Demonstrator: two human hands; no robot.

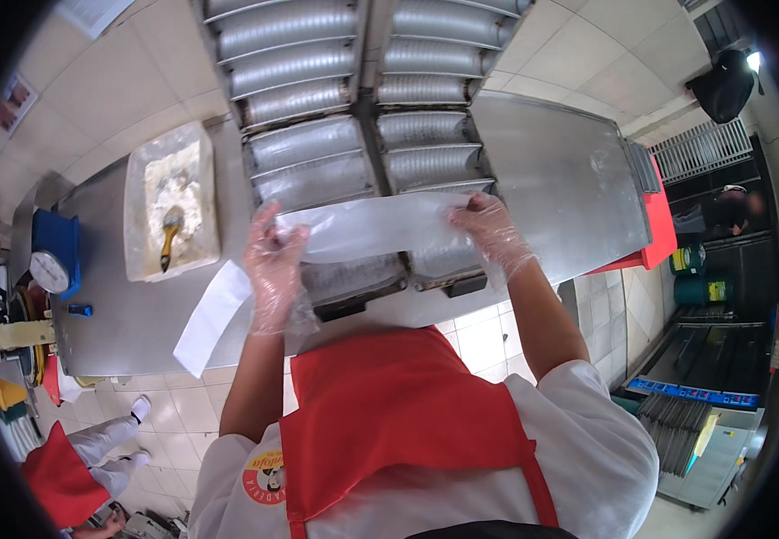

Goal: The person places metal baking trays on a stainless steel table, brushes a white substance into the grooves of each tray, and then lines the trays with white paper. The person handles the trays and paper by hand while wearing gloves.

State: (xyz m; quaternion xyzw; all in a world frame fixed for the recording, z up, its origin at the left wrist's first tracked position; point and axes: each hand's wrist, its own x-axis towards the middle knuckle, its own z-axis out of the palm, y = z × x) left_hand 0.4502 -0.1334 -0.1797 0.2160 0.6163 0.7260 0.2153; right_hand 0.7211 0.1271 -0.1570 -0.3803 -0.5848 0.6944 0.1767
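My left hand and my right hand, both in clear plastic gloves, hold the two ends of a translucent strip of paper. The strip is stretched across the nearest metal loaf pans, which have ribbed, rounded troughs. More such pans run away from me in two columns. Beside my left wrist a stack or sheet of white paper strips lies at the table's near edge. Left of the pans, a white plastic tub holds a pale, floury or creamy substance and a brush with a yellow-and-black handle.
The steel table extends to both sides. On its left are a blue scale and a small blue object. A red container adjoins the right end. A co-worker in a red apron is at lower left; another person is far right.
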